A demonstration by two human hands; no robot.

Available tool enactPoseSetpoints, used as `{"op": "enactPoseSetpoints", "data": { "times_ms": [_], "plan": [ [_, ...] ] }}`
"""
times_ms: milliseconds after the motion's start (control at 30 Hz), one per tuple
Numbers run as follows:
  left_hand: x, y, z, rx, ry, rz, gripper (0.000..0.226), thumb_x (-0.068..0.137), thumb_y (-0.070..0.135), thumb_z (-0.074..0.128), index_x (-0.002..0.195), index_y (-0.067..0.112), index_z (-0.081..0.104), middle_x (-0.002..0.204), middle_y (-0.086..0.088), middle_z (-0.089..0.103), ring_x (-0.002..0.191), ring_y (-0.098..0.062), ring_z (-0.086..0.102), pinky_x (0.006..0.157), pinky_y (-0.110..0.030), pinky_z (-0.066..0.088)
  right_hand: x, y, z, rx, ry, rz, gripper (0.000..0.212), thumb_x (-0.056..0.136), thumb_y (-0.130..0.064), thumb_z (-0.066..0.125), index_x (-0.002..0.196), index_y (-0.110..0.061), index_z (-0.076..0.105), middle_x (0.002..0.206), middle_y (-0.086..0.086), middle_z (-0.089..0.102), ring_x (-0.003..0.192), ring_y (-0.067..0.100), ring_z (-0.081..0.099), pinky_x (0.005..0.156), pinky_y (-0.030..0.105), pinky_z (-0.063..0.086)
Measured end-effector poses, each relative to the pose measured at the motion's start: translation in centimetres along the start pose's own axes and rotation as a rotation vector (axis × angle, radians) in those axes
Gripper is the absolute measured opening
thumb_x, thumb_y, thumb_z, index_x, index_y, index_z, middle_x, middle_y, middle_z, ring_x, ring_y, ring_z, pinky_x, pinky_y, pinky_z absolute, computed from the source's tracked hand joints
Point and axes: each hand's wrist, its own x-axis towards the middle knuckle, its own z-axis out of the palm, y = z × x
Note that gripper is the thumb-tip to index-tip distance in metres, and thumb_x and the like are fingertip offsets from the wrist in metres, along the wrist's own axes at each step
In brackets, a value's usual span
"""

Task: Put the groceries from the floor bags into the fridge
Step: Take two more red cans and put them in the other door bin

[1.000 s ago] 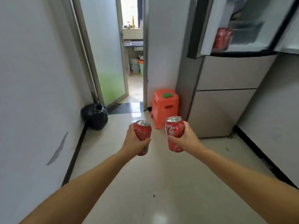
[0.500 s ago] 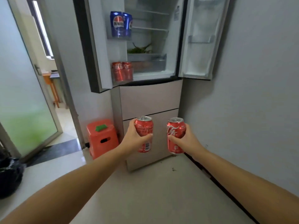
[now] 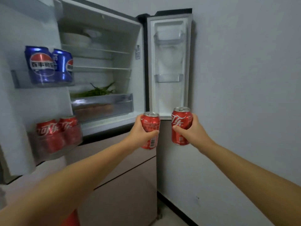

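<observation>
The fridge [image 3: 114,38] stands with both upper doors swung wide. My left hand [image 3: 140,131] grips a red cola can [image 3: 150,123] upright in front of the fridge's lower edge. My right hand [image 3: 193,131] grips a second red cola can [image 3: 180,124] upright before the bottom of the right door [image 3: 169,62]. On the left door, two blue cola cans [image 3: 48,64] sit in the upper bin and two red cola cans [image 3: 57,132] in the lower bin [image 3: 53,147]. The right door's bins hold nothing.
Inside the fridge are white bowls [image 3: 76,39] on the top shelf and green vegetables [image 3: 97,92] above a clear drawer [image 3: 102,105]. Closed beige drawers [image 3: 123,185] lie below. A grey wall [image 3: 244,95] runs along the right. A red stool [image 3: 71,217] peeks out at the bottom.
The view swung right and upward from the hallway to the fridge, which now fills the frame much closer. Both hands kept their cans and rose to the level of the fridge's lower edge.
</observation>
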Motion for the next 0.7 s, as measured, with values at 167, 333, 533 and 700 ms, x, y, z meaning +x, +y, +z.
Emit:
{"op": "enactPoseSetpoints", "data": {
  "times_ms": [167, 333, 533, 700],
  "plan": [
    [11.6, -0.9, 2.5, -0.038, -0.058, 0.043, 0.078, 0.079, 0.018, 0.073, 0.140, 0.026, 0.025, 0.118, 0.004, 0.051, 0.108, -0.016, 0.052, 0.087, -0.035, 0.044, 10.1, 1.2, -1.8, -0.048, 0.083, -0.068, 0.068, 0.078, -0.019, 0.075, 0.133, -0.017, 0.036, 0.119, 0.000, 0.056, 0.106, 0.016, 0.056, 0.091, 0.034, 0.047],
    [22.7, -0.6, 2.7, -0.064, -0.007, 0.147, 0.078, 0.079, 0.017, 0.073, 0.141, 0.024, 0.027, 0.122, 0.000, 0.054, 0.111, -0.018, 0.054, 0.093, -0.042, 0.045, 20.6, 1.5, -3.6, -0.059, 0.124, -0.207, 0.065, 0.078, -0.017, 0.075, 0.132, -0.016, 0.037, 0.113, -0.003, 0.055, 0.101, 0.013, 0.056, 0.086, 0.029, 0.044],
    [35.0, 3.2, 0.4, -0.156, 0.184, 0.315, 0.072, 0.078, 0.015, 0.073, 0.137, 0.024, 0.031, 0.115, 0.002, 0.057, 0.101, -0.014, 0.058, 0.089, -0.039, 0.049, 33.5, -0.8, -5.4, -0.015, 0.233, -0.390, 0.063, 0.076, -0.016, 0.076, 0.127, -0.017, 0.039, 0.115, -0.001, 0.056, 0.101, 0.011, 0.057, 0.089, 0.028, 0.046],
    [43.8, 7.0, -0.6, -0.135, 0.231, 0.419, 0.072, 0.079, 0.020, 0.073, 0.137, 0.023, 0.030, 0.112, 0.008, 0.054, 0.099, -0.010, 0.056, 0.086, -0.035, 0.048, 43.5, -3.1, -4.3, -0.078, 0.296, -0.478, 0.066, 0.075, -0.022, 0.077, 0.128, -0.015, 0.040, 0.117, 0.000, 0.054, 0.104, 0.012, 0.055, 0.087, 0.024, 0.042]
  ]
}}
